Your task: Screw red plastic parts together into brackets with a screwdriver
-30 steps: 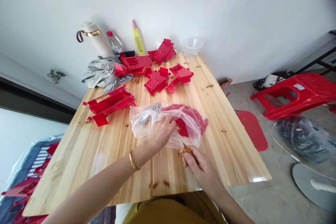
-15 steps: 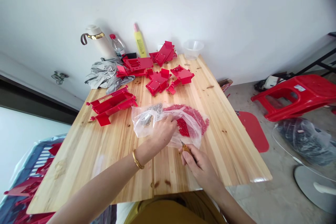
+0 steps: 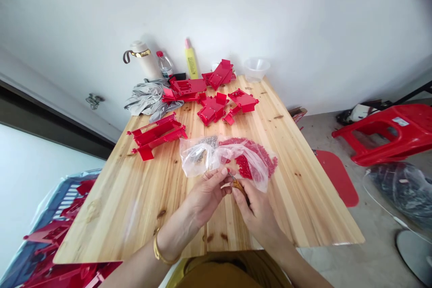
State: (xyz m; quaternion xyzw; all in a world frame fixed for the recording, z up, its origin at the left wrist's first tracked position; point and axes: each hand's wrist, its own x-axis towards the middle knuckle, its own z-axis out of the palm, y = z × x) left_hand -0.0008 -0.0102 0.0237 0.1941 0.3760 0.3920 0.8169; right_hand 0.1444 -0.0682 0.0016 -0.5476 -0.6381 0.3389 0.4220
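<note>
My left hand (image 3: pixel 211 191), with a gold bangle at its wrist, pinches a small red plastic piece (image 3: pixel 228 170) between thumb and fingers. My right hand (image 3: pixel 254 204) is closed round a short screwdriver (image 3: pixel 239 185) with an amber handle. Its thin metal tip meets the fingers of my left hand; whether it touches the red piece I cannot tell. Just beyond both hands lies a clear plastic bag (image 3: pixel 195 168), partly under my fingertips. Red small parts (image 3: pixel 243 166) fill its right side, and small silvery metal parts (image 3: pixel 207 146) lie at its left.
Several red plastic assemblies (image 3: pixel 212 109) stand on the wooden table (image 3: pixel 141 216). Behind them are a grey cloth (image 3: pixel 146 98), a jug (image 3: pixel 145 60), a water bottle (image 3: pixel 164 65), a yellow bottle (image 3: pixel 191 60) and a clear tub (image 3: pixel 256 69). A blue basket (image 3: pixel 64 207) of red parts stands at left, a red stool (image 3: pixel 388 130) at right.
My left hand has drawn back from the bag toward me and now holds a small red piece beside the screwdriver tip. The view has shifted a little left.
</note>
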